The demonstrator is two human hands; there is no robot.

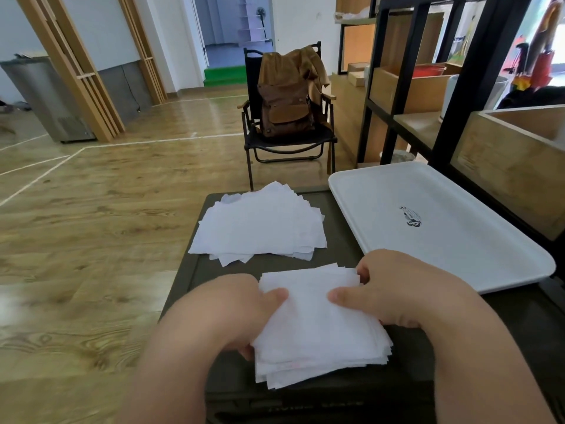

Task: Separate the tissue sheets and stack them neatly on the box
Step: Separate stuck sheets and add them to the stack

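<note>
left hand [241, 310] gripped the near stack of tissue sheets [318, 325] at its left edge, thumb curled over the top sheet, fingers tucked under the stack with tips showing at the lower left corner. right hand [394, 289] held the same stack at its right edge, thumb lay flat on top pointing left, fingers curled round the far right corner. both forearms came in from the bottom of the view, angled inward, wrists bent toward each other. the stack was tilted a bit, far edge up, near edge fanned out and overhanging the front of the dark box [275, 264]; cannot tell if its underside touched the box lid.

second pile of tissue sheets [260, 224] lay flat on the far left part of the box lid, loosely spread, corners sticking out unevenly, apart from the held stack.

white tray [382, 191] sat to the right, its left part overlapping the box's right side, small dark logo in its middle. black folding chair [253, 145] stood beyond the box on the wooden floor [91, 209], brown backpack [284, 102] on its seat. black-framed shelf unit [406, 71] with wooden boxes at right.
</note>
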